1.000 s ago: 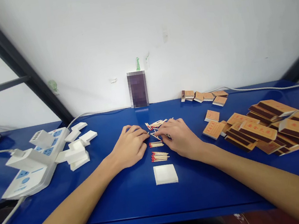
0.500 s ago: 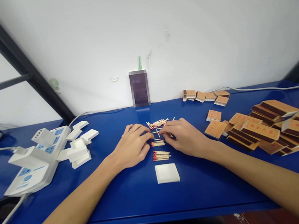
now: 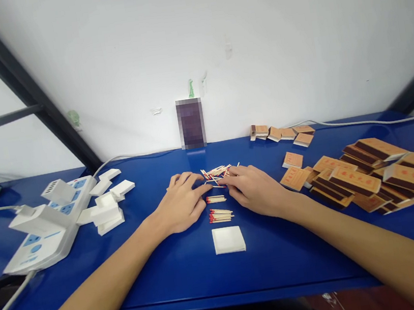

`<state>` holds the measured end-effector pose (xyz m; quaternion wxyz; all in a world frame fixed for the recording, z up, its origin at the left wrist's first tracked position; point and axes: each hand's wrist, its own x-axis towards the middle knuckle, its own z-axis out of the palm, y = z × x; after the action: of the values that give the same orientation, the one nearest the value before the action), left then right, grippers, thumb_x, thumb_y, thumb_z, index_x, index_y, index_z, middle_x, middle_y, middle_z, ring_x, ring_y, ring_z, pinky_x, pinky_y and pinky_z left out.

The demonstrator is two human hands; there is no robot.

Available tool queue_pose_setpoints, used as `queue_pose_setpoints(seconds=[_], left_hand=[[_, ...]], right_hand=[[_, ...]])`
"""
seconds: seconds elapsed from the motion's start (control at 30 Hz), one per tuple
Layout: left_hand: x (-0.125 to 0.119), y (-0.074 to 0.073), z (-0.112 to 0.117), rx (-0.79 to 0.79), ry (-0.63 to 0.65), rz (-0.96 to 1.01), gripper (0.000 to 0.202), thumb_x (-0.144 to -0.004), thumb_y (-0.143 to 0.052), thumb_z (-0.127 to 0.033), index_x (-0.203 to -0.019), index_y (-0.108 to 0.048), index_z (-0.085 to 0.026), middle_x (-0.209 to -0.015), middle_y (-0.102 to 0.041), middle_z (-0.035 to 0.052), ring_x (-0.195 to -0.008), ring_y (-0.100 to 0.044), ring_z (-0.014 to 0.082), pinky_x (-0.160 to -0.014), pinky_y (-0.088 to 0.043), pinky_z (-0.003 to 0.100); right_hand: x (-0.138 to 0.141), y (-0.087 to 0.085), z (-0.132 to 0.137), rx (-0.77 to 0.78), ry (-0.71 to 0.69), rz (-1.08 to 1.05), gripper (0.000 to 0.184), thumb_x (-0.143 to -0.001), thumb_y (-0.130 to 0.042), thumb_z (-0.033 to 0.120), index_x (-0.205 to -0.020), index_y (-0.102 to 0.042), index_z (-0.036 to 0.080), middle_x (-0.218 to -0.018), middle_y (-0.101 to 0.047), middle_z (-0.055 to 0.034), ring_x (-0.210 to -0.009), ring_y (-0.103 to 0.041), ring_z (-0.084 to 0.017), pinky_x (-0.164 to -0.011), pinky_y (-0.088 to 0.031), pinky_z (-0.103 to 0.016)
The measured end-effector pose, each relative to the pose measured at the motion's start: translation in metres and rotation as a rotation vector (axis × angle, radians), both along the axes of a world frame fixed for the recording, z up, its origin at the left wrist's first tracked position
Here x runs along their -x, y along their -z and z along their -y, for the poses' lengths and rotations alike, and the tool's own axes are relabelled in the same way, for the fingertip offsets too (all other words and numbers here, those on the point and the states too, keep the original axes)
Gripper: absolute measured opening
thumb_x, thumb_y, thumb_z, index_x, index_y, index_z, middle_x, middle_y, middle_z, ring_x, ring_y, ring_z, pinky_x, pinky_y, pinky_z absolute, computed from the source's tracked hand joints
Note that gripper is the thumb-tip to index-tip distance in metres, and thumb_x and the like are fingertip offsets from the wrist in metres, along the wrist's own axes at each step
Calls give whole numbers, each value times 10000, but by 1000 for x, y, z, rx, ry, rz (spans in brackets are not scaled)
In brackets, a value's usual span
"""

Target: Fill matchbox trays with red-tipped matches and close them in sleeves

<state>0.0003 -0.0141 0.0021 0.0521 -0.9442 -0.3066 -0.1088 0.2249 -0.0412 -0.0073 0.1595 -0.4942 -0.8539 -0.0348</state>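
Note:
Red-tipped matches lie in a loose pile [image 3: 217, 172] at the middle of the blue table. From the left, my left hand [image 3: 185, 201] rests palm down, fingers apart, its index fingertip at one end of a single match [image 3: 218, 187]. On the other side, my right hand [image 3: 256, 189] has its fingertips at the pile's edge and close to that match's other end. Neither hand visibly grips anything. Nearer to me are a small row of matches [image 3: 216, 199] and a thicker row [image 3: 221, 215], heads to the left. Below them lies a white matchbox tray [image 3: 228, 239].
Several white trays [image 3: 110, 217] sit at left beside a power strip [image 3: 50, 243] with plugged-in chargers. Orange matchbox sleeves [image 3: 355, 180] are heaped at right, with smaller ones [image 3: 288, 134] near the wall. A pixelated dark object [image 3: 191, 125] stands at the wall.
Matches near my fingertips have shifted: a single match now lies crosswise between my hands, apart from the small row. The whole view has shifted slightly.

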Motion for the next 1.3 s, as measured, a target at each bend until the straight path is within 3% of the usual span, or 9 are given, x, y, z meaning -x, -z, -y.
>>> queue_pose_setpoints(seconds=[0.17,0.4,0.67,1.17,1.3], left_hand=[[0,1,0,-17,-40,-10,397,-923,-406,-208,-1265,-606,-208,-1280,-537,119,-1204,-447,292,-996,-346,512],[-1,3,0,-11,-54,-3,403,-929,-395,-224,-1283,-587,-199,-1238,-554,115,-1169,-459,284,-987,-352,502],[0,2,-1,-4,-25,17,421,-933,-380,-215,-1315,-557,-212,-1193,-586,94,-1109,-480,270,-972,-342,492],[1,-2,-3,9,16,36,344,-917,-407,-188,-1141,-669,-180,-1098,-672,74,-1090,-540,243,-1006,-293,476],[1,-2,-4,2,15,36,332,-911,-416,-186,-1119,-675,-173,-1085,-680,75,-1075,-553,242,-1002,-299,474]], right_hand=[[1,1,0,13,12,43,317,-953,-434,168,-1122,-698,216,-998,-635,-79,-892,-572,-198,-744,-342,-327],[5,2,2,23,-105,37,341,-970,-415,175,-1178,-670,264,-927,-618,-56,-915,-550,-196,-734,-294,-324],[2,4,-4,-56,47,44,345,-991,-364,224,-1160,-664,204,-965,-626,-77,-851,-520,-202,-730,-273,-328],[9,5,-3,-133,-25,47,310,-971,-408,210,-1084,-695,185,-970,-598,-94,-890,-453,-222,-737,-267,-343],[9,4,-3,-147,19,39,308,-972,-409,215,-1086,-693,176,-989,-590,-100,-888,-439,-227,-727,-269,-352]])
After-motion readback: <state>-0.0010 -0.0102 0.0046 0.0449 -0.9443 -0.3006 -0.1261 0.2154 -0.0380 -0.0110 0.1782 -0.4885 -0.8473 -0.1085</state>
